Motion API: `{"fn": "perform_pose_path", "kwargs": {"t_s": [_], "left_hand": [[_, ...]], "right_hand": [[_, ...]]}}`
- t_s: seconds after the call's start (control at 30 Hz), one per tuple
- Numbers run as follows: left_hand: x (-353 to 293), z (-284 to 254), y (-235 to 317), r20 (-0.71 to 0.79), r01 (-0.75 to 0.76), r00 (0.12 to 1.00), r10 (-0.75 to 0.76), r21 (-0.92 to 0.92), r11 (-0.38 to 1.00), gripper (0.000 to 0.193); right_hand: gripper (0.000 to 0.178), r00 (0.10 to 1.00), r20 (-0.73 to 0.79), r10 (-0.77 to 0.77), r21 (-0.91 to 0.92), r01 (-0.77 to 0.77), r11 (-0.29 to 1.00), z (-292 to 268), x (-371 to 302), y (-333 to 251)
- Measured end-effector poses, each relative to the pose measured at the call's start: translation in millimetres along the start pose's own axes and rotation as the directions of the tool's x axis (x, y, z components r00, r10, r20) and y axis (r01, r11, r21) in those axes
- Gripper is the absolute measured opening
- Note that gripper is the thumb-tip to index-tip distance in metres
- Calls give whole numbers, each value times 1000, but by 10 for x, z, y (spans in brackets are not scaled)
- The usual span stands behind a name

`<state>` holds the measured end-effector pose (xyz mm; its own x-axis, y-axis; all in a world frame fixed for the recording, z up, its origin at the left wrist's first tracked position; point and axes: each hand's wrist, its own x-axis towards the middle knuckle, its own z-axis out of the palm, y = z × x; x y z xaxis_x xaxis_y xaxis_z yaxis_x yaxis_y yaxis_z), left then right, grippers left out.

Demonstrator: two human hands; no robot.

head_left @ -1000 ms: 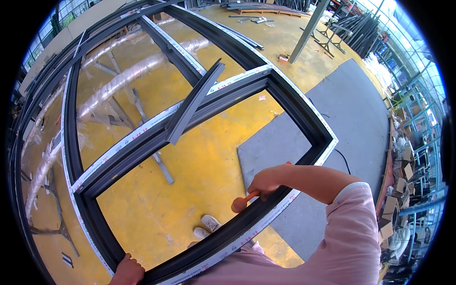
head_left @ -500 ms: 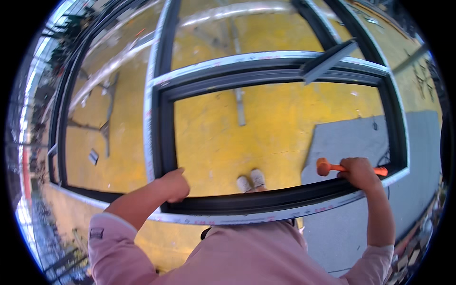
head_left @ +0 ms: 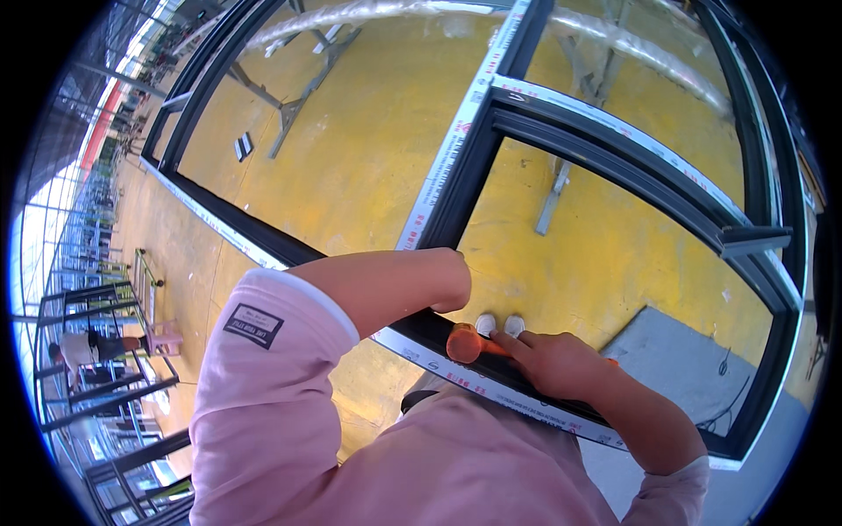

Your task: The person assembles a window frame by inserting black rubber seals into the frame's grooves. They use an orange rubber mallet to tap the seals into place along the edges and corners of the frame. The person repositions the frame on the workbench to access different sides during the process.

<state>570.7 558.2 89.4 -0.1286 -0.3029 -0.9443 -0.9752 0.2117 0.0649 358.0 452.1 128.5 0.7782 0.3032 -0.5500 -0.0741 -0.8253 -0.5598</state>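
A large dark window frame, its faces edged with white printed protective film, spans the view at waist height. At the near left corner of its right-hand opening, my left hand is curled closed against the profile. Its fingertips are turned down out of sight, so whatever they grip is hidden. My right hand is wrapped around the handle of an orange mallet. The mallet lies over the near rail, its head close to that corner. A short dark profile piece sits across the frame's far rail at the right.
A grey mat with a thin black cable covers the yellow floor at right. Metal stand legs and a plastic-wrapped bar show beneath the frame. Far left, a person bends beside dark frames.
My view has swung left, so the frame appears tilted. The mallet in my right hand has moved left along the near rail toward my left hand, which stays at the corner.
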Motion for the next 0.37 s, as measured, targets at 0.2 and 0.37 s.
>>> {"fn": "perform_pose_path", "kwargs": {"t_s": [0.2,0.37], "left_hand": [[-51,-230,-72,98,-54,992,76,-214,975,26],[73,-278,-130,77,-75,991,114,-398,915,26]], "right_hand": [[63,997,60,-49,-15,50,999,-152,306,-75],[69,990,113,-83,-21,86,996,-191,420,-68]]}}
